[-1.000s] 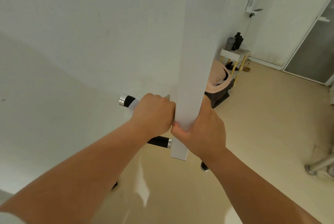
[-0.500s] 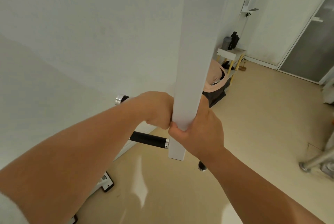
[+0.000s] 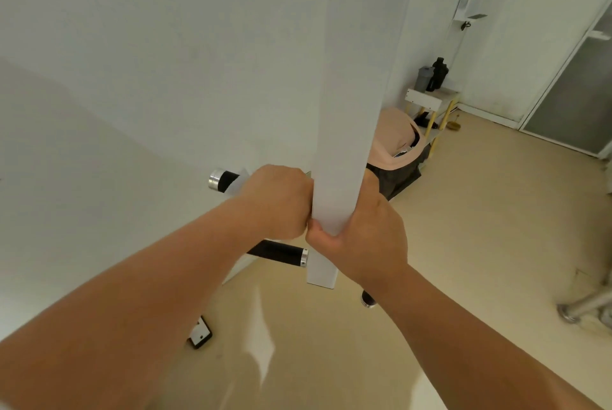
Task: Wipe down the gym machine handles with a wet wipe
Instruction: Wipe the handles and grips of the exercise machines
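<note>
Currently left hand [image 3: 278, 201] clamped round upper handle [image 3: 225, 179], wipe [image 3: 239, 182] beneath; handle runs leftward from post [image 3: 344, 144]; right hand [image 3: 367, 237] gripping post; lower handle [image 3: 281, 252] just below

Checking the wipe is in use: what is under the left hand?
A white wipe shows beside the left hand, over the upper black handle. The rest is hidden by the hand.

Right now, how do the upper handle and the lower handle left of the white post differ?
The upper handle is gripped by the left hand through a white wipe; the lower handle is bare and untouched. The upper handle shows only its outer end with a silver cap; the lower handle shows its inner end, with a silver collar by the white post. Both have black grips.
</note>
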